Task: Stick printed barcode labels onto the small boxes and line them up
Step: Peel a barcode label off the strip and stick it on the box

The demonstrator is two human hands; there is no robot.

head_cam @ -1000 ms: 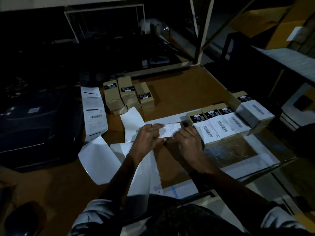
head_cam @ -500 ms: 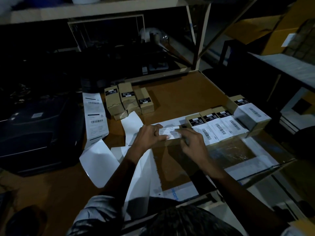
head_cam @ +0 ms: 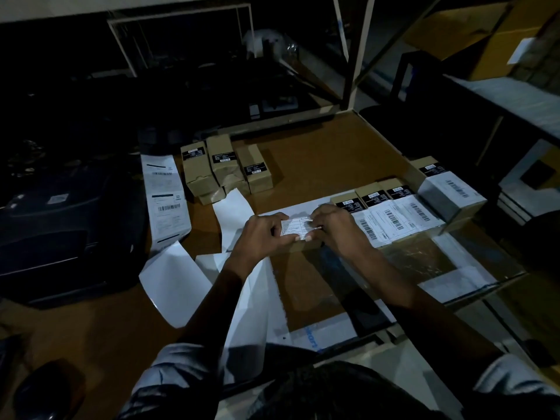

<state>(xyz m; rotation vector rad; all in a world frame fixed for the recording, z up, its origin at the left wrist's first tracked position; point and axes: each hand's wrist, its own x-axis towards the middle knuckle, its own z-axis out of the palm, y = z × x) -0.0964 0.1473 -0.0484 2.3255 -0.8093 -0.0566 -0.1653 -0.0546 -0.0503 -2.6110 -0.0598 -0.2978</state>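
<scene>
A small brown box (head_cam: 306, 244) sits mid-table with a white barcode label (head_cam: 295, 227) across its top. My left hand (head_cam: 263, 237) grips the box's left end, thumb on the label. My right hand (head_cam: 336, 230) covers its right end, fingertips pressing the label. Just right of it, three labelled boxes (head_cam: 391, 215) lie side by side in a row, and a taller labelled box (head_cam: 445, 189) stands at the row's far end. Several unlabelled brown boxes (head_cam: 224, 168) are stacked at the back left.
A strip of printed labels (head_cam: 165, 198) hangs from the black label printer (head_cam: 60, 225) on the left. Peeled white backing paper (head_cam: 175, 286) curls across the table's (head_cam: 318, 159) front left. A flat cardboard sheet with tape (head_cam: 318, 295) lies under my forearms. A white shelf post (head_cam: 359, 56) rises behind.
My hands have stayed on the box while my fingers shifted inward over the label, the right hand sliding left. The camera view tilted slightly.
</scene>
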